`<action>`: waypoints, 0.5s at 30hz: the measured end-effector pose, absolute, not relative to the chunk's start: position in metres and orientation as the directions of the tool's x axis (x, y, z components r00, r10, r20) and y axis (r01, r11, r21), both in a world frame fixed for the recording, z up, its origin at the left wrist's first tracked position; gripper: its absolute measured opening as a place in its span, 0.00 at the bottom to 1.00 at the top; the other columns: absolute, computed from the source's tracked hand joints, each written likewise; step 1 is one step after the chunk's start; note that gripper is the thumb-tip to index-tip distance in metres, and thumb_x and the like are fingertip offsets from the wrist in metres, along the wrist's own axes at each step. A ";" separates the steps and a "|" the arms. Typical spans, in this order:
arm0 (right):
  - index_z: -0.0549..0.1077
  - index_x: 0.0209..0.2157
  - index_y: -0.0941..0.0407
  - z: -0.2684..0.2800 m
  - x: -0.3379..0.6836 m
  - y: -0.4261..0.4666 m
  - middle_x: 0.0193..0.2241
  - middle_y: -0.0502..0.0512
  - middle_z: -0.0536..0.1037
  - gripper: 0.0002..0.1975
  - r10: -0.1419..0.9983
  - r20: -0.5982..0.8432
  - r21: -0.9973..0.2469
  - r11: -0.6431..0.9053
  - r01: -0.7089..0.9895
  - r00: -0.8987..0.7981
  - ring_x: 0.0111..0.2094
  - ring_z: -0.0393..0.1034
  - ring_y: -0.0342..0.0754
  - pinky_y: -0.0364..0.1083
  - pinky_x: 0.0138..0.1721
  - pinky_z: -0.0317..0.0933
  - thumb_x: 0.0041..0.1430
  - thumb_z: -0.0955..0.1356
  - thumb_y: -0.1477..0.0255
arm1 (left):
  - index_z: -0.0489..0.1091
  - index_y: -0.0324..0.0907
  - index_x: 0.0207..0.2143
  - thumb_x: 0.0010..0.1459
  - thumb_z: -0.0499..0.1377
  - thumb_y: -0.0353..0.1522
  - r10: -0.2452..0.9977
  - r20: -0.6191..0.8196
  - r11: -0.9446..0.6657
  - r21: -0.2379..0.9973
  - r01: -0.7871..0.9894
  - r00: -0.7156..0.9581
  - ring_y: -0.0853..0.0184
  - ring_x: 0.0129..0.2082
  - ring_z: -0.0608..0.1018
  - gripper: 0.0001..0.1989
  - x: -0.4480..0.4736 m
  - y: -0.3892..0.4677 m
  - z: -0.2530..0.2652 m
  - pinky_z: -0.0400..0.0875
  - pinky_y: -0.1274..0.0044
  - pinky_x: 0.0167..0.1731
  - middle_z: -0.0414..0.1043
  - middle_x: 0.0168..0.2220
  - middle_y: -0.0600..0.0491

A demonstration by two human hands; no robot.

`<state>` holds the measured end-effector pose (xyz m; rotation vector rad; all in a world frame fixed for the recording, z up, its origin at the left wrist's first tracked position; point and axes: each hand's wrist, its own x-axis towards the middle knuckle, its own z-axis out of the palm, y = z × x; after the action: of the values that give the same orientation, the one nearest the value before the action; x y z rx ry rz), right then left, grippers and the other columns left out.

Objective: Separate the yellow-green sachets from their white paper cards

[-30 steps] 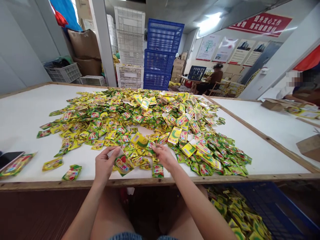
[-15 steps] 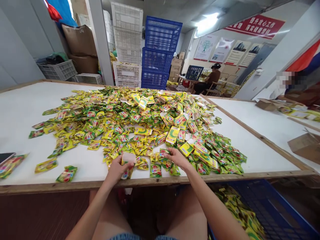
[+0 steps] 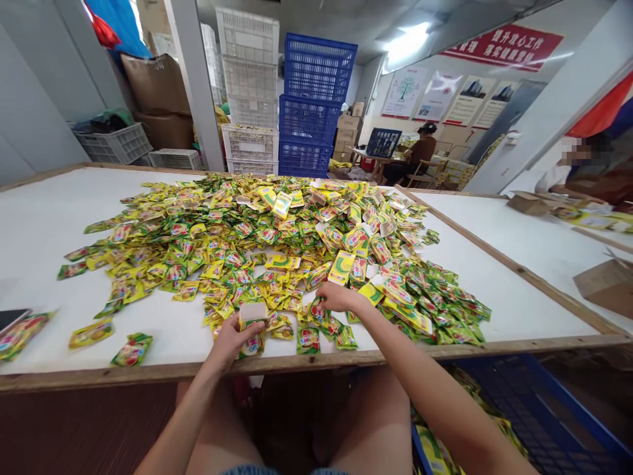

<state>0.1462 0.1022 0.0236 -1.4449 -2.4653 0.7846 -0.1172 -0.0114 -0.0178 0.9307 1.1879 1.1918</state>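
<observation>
My left hand (image 3: pixel 234 338) is closed around a small green-and-yellow box (image 3: pixel 254 343) near the table's front edge. The box's pale open flap (image 3: pixel 254 312) points up and away from me. To its right, my right hand (image 3: pixel 339 299) pinches a small green candy packet (image 3: pixel 317 309), fingers bent down over it. Just below that hand lie more green packets (image 3: pixel 308 339). A large heap of yellow and green packets (image 3: pixel 217 224) spreads out beyond both hands, with flat yellow cartons (image 3: pixel 342 267) on its right part.
The white table (image 3: pixel 34 231) has a raised wooden rim (image 3: pixel 198 371). Below it at right stands a blue crate (image 3: pixel 539 409) with packets. Stacked blue crates (image 3: pixel 316 119) and white crates (image 3: pixel 250 86) rise behind. One person (image 3: pixel 422 155) sits at the back; another (image 3: pixel 578 171) is at far right.
My right hand has moved slightly left and turned its fingers downward, with a green packet now between them. The box in my left hand is tilted more upright, showing more of its front.
</observation>
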 end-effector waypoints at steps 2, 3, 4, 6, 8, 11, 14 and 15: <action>0.69 0.15 0.56 0.019 0.139 0.102 0.19 0.51 0.72 0.07 0.858 -0.092 -0.484 0.404 0.776 -0.505 0.26 0.66 0.46 0.41 0.29 0.54 0.35 0.70 0.80 | 0.71 0.38 0.36 0.41 0.66 0.37 0.986 -0.168 0.167 0.973 -0.159 0.007 0.60 0.34 0.78 0.19 -0.116 -0.012 -0.015 0.71 0.73 0.34 0.77 0.35 0.47; 0.70 0.17 0.56 0.017 0.137 0.100 0.21 0.53 0.73 0.06 0.863 -0.078 -0.469 0.409 0.783 -0.499 0.29 0.67 0.47 0.41 0.30 0.55 0.37 0.69 0.81 | 0.71 0.38 0.36 0.42 0.65 0.37 0.987 -0.158 0.160 0.977 -0.143 0.023 0.60 0.35 0.77 0.18 -0.115 -0.013 -0.014 0.70 0.73 0.34 0.77 0.35 0.48; 0.71 0.19 0.57 0.015 0.137 0.097 0.23 0.54 0.74 0.06 0.869 -0.060 -0.457 0.414 0.788 -0.491 0.31 0.68 0.49 0.42 0.32 0.56 0.39 0.68 0.81 | 0.71 0.38 0.36 0.42 0.65 0.37 0.988 -0.148 0.151 0.980 -0.127 0.038 0.60 0.35 0.77 0.18 -0.114 -0.013 -0.013 0.70 0.73 0.35 0.77 0.35 0.48; 0.72 0.24 0.58 0.015 0.141 0.090 0.27 0.57 0.75 0.07 0.879 -0.020 -0.444 0.419 0.792 -0.476 0.34 0.69 0.50 0.43 0.35 0.56 0.43 0.65 0.82 | 0.72 0.38 0.37 0.45 0.63 0.38 0.989 -0.122 0.130 0.986 -0.101 0.082 0.60 0.37 0.77 0.17 -0.109 -0.011 -0.009 0.69 0.73 0.37 0.77 0.36 0.48; 0.71 0.31 0.58 0.020 0.146 0.081 0.30 0.57 0.75 0.09 0.889 0.027 -0.443 0.421 0.791 -0.458 0.36 0.68 0.50 0.45 0.36 0.57 0.48 0.63 0.81 | 0.72 0.38 0.35 0.47 0.62 0.38 0.986 -0.082 0.096 0.991 -0.089 0.147 0.61 0.37 0.76 0.14 -0.101 -0.008 -0.007 0.68 0.72 0.38 0.76 0.34 0.48; 0.67 0.43 0.55 0.035 0.146 0.067 0.37 0.54 0.74 0.14 0.889 0.200 -0.611 0.441 0.657 -0.411 0.38 0.67 0.47 0.45 0.38 0.58 0.53 0.61 0.78 | 0.71 0.38 0.32 0.46 0.62 0.38 0.976 -0.041 0.066 0.992 -0.112 0.213 0.63 0.31 0.76 0.13 -0.083 -0.001 -0.005 0.68 0.73 0.36 0.75 0.29 0.50; 0.64 0.47 0.54 0.049 0.130 0.054 0.39 0.53 0.73 0.16 0.860 0.343 -0.782 0.484 0.393 -0.378 0.37 0.67 0.45 0.44 0.38 0.60 0.55 0.62 0.75 | 0.71 0.37 0.32 0.44 0.64 0.37 0.966 -0.050 0.093 0.982 -0.165 0.252 0.67 0.26 0.73 0.14 -0.066 0.004 -0.007 0.67 0.76 0.31 0.73 0.26 0.53; 0.65 0.45 0.54 0.052 0.122 0.051 0.38 0.52 0.73 0.15 0.846 0.351 -0.793 0.496 0.353 -0.402 0.36 0.68 0.44 0.44 0.38 0.60 0.55 0.61 0.76 | 0.70 0.37 0.31 0.43 0.64 0.37 0.964 -0.049 0.097 0.980 -0.172 0.262 0.68 0.25 0.73 0.14 -0.062 0.005 -0.008 0.66 0.77 0.30 0.72 0.25 0.54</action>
<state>0.1219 0.0510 0.0519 -0.9863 -1.9708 0.8121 -0.0616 0.0054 -0.0082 1.1335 0.9208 1.0477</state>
